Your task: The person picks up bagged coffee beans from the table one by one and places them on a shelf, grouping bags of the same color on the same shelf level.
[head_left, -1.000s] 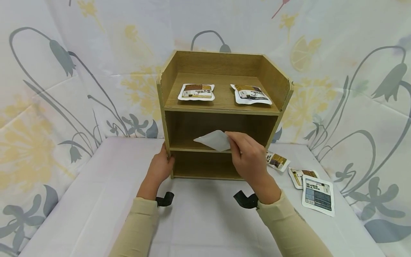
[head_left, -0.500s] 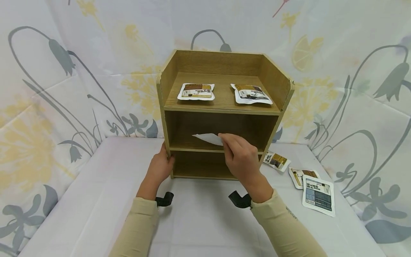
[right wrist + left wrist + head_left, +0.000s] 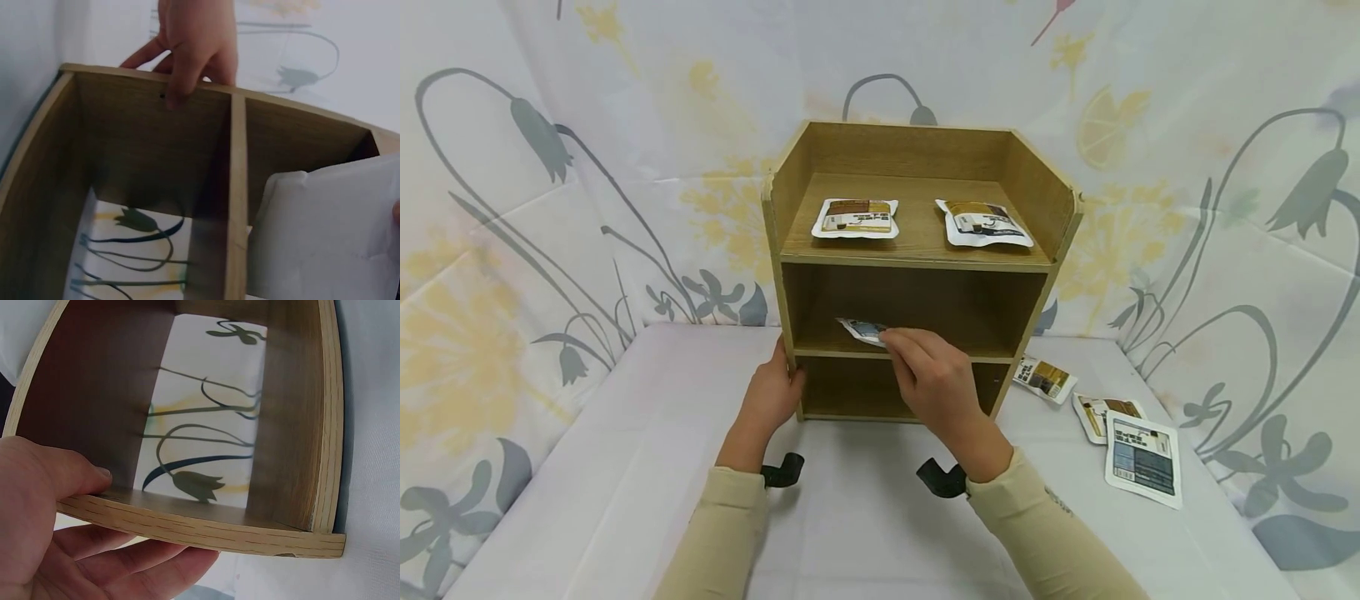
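Right grip (image 3: 934, 377) pinches pouch (image 3: 862, 332); left grip (image 3: 771, 388) clasps shelf side (image 3: 782, 293).

The head view is bright, wrist views dimmer.

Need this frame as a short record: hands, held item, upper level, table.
Left hand: grips the left side of the wooden shelf
Right hand: pinches a white-edged pouch
Held item: tilted, at the opening of the middle compartment; contact with the board unclear
Upper level: two pouches lying apart, left pouch and right pouch
Table: three pouches right of the shelf: back pouch, middle pouch, front pouch; front overlaps middle
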### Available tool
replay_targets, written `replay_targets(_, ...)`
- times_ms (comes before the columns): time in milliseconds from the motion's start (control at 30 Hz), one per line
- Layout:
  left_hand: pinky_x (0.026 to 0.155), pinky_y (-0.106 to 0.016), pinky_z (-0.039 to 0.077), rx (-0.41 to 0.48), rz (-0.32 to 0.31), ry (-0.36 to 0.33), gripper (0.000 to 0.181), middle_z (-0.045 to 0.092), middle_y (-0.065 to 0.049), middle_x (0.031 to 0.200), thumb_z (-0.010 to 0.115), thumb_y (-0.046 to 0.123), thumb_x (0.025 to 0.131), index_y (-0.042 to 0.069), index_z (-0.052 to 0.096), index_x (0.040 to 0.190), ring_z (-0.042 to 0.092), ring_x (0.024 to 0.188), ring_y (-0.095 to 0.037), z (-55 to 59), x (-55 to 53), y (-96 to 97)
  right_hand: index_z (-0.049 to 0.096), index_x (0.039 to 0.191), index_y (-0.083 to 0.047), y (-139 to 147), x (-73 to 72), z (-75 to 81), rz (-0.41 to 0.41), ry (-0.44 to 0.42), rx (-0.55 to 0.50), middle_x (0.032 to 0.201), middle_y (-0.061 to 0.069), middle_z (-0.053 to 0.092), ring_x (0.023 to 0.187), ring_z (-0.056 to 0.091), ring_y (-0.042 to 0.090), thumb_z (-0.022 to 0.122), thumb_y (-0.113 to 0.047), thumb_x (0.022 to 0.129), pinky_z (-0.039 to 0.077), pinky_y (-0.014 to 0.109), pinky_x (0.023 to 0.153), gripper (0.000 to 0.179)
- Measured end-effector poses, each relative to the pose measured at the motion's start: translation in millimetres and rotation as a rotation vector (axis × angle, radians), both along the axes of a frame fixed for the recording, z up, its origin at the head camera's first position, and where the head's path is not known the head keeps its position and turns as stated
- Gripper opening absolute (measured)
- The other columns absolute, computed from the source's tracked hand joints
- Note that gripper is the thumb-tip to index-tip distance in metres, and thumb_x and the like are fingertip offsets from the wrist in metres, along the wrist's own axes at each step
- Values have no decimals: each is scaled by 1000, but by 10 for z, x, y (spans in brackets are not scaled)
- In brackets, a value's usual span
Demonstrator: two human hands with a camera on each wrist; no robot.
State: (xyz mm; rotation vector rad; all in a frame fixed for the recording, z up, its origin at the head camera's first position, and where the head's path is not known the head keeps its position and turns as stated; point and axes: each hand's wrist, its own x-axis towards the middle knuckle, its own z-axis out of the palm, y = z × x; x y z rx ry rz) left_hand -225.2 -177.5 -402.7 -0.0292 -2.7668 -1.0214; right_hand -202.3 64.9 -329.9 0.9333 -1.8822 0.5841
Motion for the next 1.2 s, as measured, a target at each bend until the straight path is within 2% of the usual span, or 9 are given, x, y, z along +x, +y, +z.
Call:
replay_targets(300, 83, -54, 53, 6, -8, 16, 61, 61, -32, 121, 47, 19, 99, 1, 21, 151, 67, 100, -42, 5, 4, -1, 74, 100, -6, -84, -45, -83, -14, -21, 55, 100, 7, 74, 94, 70, 22, 71, -5, 85, 56, 36, 86, 15)
replay_targets(867, 86, -54, 52, 8, 5, -6, 63, 60, -31, 125, 46, 19, 99, 2, 18, 152, 66, 104, -42, -3, -6, 0, 75, 100, -7, -210, -151, -200, -41, -60, 99, 102, 6, 74, 96, 70, 20, 75, -6, 83, 56, 35, 86, 17)
replay_targets(1200, 86, -53, 53, 3, 16, -25, 63, 59, -30, 127, 47, 20, 99, 3, 18, 152, 66, 105, -41, -14, -22, 5, 75, 101, -9, -289, -214, -250, -60, -90, 103, 103, 5, 73, 95, 69, 19, 71, -7, 86, 55, 36, 84, 15)
